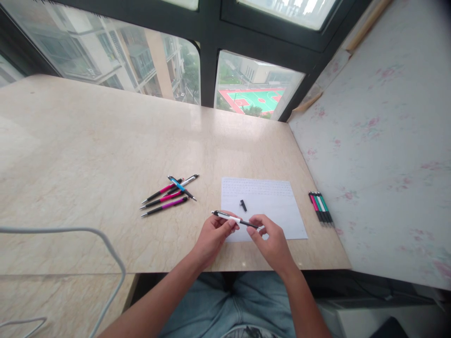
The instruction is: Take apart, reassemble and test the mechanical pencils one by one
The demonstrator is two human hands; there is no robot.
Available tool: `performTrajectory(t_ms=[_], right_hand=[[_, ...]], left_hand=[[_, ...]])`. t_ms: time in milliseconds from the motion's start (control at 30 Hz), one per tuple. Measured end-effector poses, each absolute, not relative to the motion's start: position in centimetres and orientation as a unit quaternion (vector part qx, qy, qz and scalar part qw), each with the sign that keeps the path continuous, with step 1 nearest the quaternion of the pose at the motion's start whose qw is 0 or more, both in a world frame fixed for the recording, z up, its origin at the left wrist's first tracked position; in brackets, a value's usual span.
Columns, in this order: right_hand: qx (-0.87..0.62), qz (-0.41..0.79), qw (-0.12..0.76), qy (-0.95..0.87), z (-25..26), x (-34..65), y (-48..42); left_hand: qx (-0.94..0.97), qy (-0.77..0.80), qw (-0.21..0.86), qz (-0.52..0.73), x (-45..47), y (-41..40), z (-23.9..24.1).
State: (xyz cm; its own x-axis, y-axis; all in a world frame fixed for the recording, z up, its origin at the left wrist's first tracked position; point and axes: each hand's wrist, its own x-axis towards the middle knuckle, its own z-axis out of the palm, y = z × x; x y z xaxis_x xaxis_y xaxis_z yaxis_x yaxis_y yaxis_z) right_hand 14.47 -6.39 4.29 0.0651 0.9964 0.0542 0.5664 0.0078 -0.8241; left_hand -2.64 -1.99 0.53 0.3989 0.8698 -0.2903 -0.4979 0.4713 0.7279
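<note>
A white and black pen [228, 217] is held between my two hands over the lower part of a sheet of paper [278, 220]. My left hand [214, 233] pinches its white barrel, with the clip end pointing up and left. At the other end, the fingers of my right hand [270, 237] close around the tip, partly hiding it. Just beyond the pen, a small black piece [243, 205] lies on the paper; its exact kind is unclear. Handwritten lines fill the sheet's upper part.
Left of the paper lies a loose pile of several pens, with a blue pen [178, 184] across the top and a purple pen [165, 206] nearest me. Several pens [320, 208] stand side by side near the right wall. A grey cable [105, 244] loops at left.
</note>
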Motion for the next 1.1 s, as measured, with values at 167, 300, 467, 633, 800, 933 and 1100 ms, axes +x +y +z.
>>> performTrajectory(t_ms=[167, 300, 467, 633, 800, 933, 1100], right_hand=[[-0.633, 0.283, 0.325, -0.643, 4.2, 14.6, -6.5], [-0.631, 0.295, 0.333, -0.636, 4.3, 14.5, -6.5], [-0.630, 0.261, 0.331, -0.653, 4.4, 14.5, -6.5], [-0.637, 0.295, 0.328, -0.633, 4.3, 14.5, -6.4], [-0.641, 0.257, 0.349, -0.633, 4.2, 14.2, -6.5], [-0.663, 0.333, 0.348, -0.573, 3.4, 14.2, -6.5], [-0.652, 0.397, 0.345, -0.546, 3.3, 14.4, -6.4]], left_hand=[[0.277, 0.344, 0.789, 0.427, -2.6, -1.9, 0.6], [0.284, 0.338, 0.788, 0.428, -2.6, -2.0, 0.5], [0.294, 0.344, 0.789, 0.416, -2.6, -2.0, 0.3], [0.304, 0.343, 0.787, 0.413, -2.7, -2.0, 0.1], [0.304, 0.341, 0.787, 0.415, -2.7, -2.0, 0.2], [0.336, 0.336, 0.784, 0.400, -3.0, -1.8, 0.4], [0.358, 0.340, 0.769, 0.406, -3.2, -1.5, 0.3]])
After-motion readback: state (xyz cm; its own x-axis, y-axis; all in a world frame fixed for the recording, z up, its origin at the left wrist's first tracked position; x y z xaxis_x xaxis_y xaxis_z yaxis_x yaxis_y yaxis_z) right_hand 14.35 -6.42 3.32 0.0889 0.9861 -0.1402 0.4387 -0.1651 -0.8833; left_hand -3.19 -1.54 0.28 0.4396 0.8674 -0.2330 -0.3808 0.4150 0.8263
